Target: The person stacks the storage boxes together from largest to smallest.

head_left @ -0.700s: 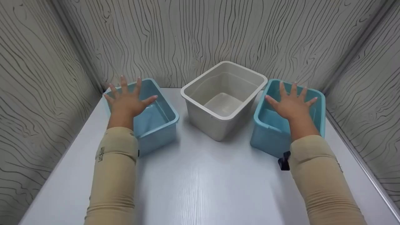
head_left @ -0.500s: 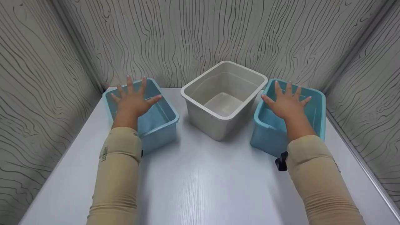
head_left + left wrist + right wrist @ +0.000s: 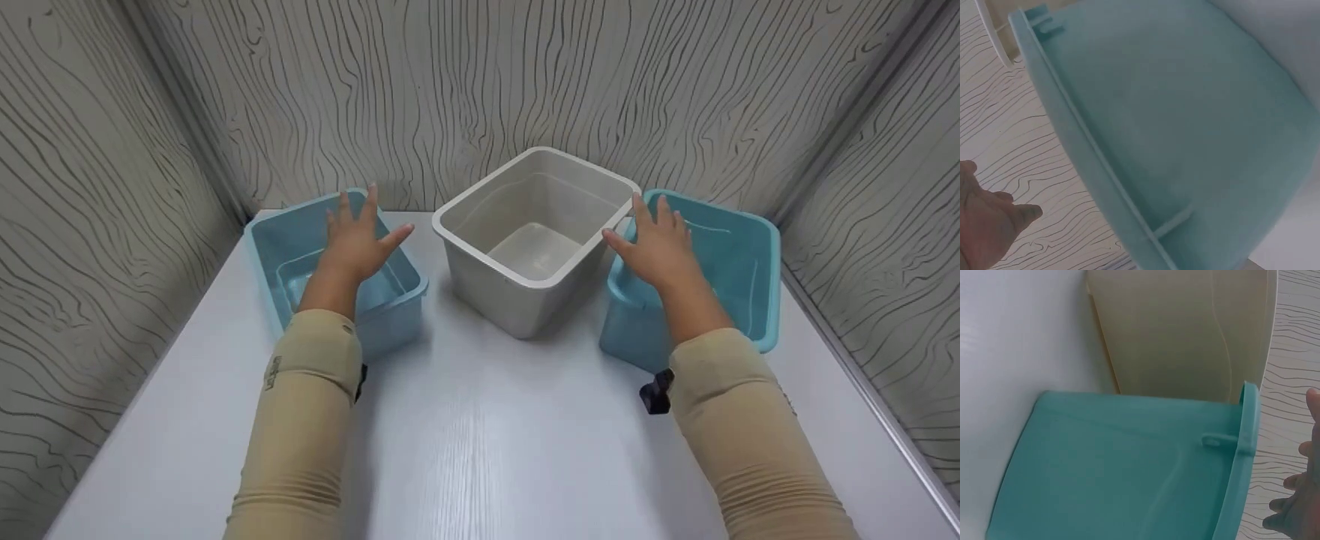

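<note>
Nothing gripped or lifted yet, so prob. all handling's still to do. L hand (image 3: 355, 244) empty, spread wide, above L blue bin (image 3: 394, 322); R hand (image 3: 660, 251) ditto above R blue bin (image 3: 632, 330), contact hard to tell. Both stand on bench (image 3: 487, 450); grey bin (image 3: 495, 289) sits between, bit farther back.

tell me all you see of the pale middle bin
The pale bin looks plastic, open-topped, with bare floor, rounded corners and thick rim. It stands upright on the table, one corner toward the camera, between a light blue bin and a teal bin. The right hand overlaps its rim in the head view; whether hand or teal bin touches it is unclear.
</note>
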